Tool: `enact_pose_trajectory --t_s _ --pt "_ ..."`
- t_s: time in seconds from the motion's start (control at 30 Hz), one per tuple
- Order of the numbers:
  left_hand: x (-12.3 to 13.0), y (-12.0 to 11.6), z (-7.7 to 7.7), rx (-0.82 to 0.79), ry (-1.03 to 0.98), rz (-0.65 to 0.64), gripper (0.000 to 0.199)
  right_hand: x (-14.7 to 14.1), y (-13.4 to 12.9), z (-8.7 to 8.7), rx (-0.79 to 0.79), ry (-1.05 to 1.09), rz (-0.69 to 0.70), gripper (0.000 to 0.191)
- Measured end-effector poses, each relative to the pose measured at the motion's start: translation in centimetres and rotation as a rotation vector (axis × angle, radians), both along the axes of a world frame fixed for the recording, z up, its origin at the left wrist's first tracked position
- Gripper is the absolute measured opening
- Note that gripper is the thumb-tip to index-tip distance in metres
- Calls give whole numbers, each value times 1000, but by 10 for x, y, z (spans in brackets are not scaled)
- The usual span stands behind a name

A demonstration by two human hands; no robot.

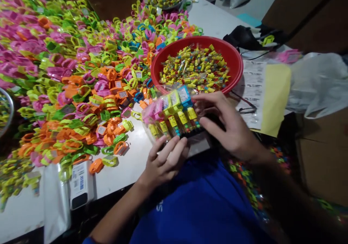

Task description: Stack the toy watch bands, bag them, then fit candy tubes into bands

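Note:
A clear plastic pack (174,115) lies at the table's front edge, holding a row of pink, yellow and blue toy watches above small candy tubes with yellow labels. My left hand (168,157) grips its near lower edge with curled fingers. At the pack's right end, my right hand (228,124) has its index finger by the blue watch and its thumb lower down, gripping that end. Some of the right fingertips are hidden in shadow. Just behind the pack is a red basin (236,74) filled with small yellow-labelled candy tubes (194,66).
A large heap of loose toy watches (89,77) covers the left of the table (126,164). A white box (79,184) and plastic bags (56,202) lie front left. Printed papers (251,88), a yellow sheet (276,95) and a clear bag (318,81) lie right.

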State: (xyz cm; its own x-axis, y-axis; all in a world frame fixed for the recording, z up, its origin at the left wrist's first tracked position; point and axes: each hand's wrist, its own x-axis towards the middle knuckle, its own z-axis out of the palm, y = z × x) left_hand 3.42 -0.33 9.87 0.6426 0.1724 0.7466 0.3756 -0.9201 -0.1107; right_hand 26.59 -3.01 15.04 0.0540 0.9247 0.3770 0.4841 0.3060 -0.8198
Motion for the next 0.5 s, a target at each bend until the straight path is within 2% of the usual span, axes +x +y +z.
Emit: enact_pose_trajectory --t_s 0.13,0.23,0.37,0.5 --pt "0 16 -9 27 -94 39 39 5 -6 -17 -104 -33 103 75" --pt "-4 25 -13 64 -96 35 41 2 -4 -23 -166 -69 155 87" --pt "-9 26 -17 59 -42 51 41 -10 3 -32 -196 -202 88 96" --pt "-11 19 -22 63 -25 146 40 -23 11 -41 -227 -303 31 103"
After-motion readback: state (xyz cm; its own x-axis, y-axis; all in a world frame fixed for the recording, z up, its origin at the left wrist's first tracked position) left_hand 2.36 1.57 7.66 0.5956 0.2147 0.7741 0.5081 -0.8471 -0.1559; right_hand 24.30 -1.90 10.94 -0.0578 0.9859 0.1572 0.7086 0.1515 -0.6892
